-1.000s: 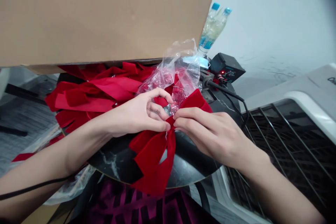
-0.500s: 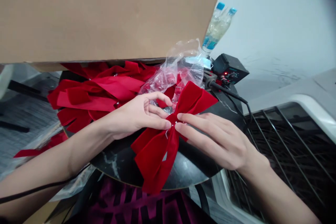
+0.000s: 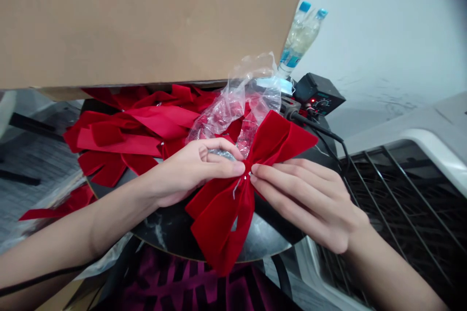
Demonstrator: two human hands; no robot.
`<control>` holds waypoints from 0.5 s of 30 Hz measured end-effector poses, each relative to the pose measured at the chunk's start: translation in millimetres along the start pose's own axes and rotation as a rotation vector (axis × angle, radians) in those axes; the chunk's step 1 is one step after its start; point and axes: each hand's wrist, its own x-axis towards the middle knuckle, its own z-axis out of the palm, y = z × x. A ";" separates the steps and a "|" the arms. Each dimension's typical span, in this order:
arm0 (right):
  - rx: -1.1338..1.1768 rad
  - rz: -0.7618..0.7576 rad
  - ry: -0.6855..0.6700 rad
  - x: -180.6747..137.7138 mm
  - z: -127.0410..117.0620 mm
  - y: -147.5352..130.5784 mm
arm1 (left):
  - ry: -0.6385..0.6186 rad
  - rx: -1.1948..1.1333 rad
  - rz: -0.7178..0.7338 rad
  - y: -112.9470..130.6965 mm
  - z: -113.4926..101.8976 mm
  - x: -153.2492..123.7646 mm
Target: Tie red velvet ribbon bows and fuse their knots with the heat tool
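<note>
From where I'm watching, a red velvet bow (image 3: 222,218) sits at the centre on a black worktop (image 3: 160,233) veined white. A tan cardboard box (image 3: 109,24) fills eleven o'clock, blue bottle caps (image 3: 304,6) show at one, and magenta-and-black patterned fabric (image 3: 182,277) lies at six.

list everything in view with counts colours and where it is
cardboard box: one, tan, across the top left
red velvet bow: one, red, between the hands
silver wire: one, silver, at its middle
other red bows: several, red, left of the hands
plastic bag: one, clear, behind the hands
plastic bottles: two, clear, blue caps, back
control unit: one, black, back right
round tabletop: one, black, under the bows
wire rack: one, black, right
left hand: one, bare, on the bow
right hand: one, bare, on the bow
</note>
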 end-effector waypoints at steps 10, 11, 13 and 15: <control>-0.046 0.005 0.023 -0.9 -2.6 1.3 | 0.001 -0.048 -0.067 1.6 7.0 -3.6; -0.059 -0.002 0.020 -1.1 -3.1 0.8 | 0.005 -0.079 -0.088 2.2 8.6 -3.5; -0.053 0.013 0.006 0.3 -5.2 -1.4 | 0.016 -0.109 -0.120 3.2 11.2 -3.0; -0.021 0.060 -0.015 3.2 -8.5 -3.9 | 0.028 -0.105 -0.123 3.4 12.8 -1.9</control>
